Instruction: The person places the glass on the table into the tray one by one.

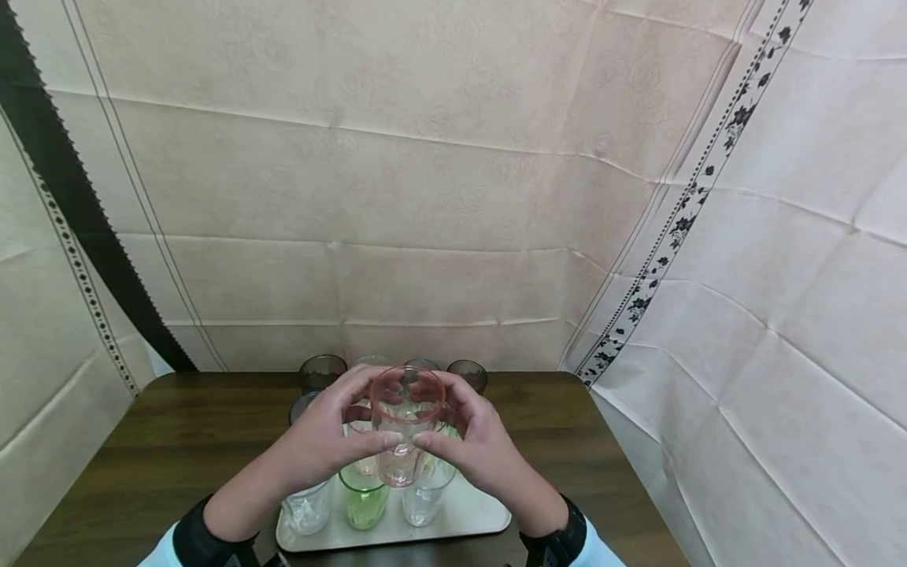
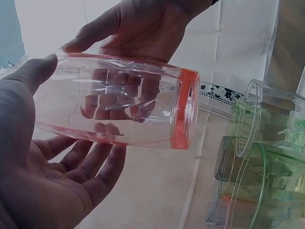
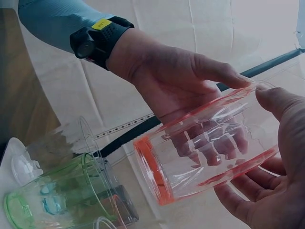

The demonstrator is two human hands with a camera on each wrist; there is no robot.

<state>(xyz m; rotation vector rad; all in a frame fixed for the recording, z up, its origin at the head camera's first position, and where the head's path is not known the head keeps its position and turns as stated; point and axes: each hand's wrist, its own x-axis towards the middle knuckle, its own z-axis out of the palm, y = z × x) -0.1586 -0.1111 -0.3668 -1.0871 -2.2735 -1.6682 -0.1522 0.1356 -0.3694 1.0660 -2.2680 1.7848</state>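
A clear glass tumbler (image 1: 398,470) with a pinkish-orange tint is held upright between both hands, above a tray of glasses. My left hand (image 1: 343,425) grips its left side, thumb in front and fingers behind. From the right, my right hand (image 1: 464,421) holds it the same way, the two thumb tips close together on the near side. The left wrist view shows the tumbler's thick orange base (image 2: 183,109) and nothing inside it. Below stand a green glass (image 1: 364,508) and a clear glass (image 1: 421,504), partly overlapped by the held tumbler.
The white tray (image 1: 482,512) lies on a brown wooden table (image 1: 191,449). Another clear glass (image 1: 309,512) stands at its front left. Dark glasses (image 1: 322,372) and others stand at the back, partly hidden by the hands. Pale patterned cloth (image 1: 425,197) hangs behind the table.
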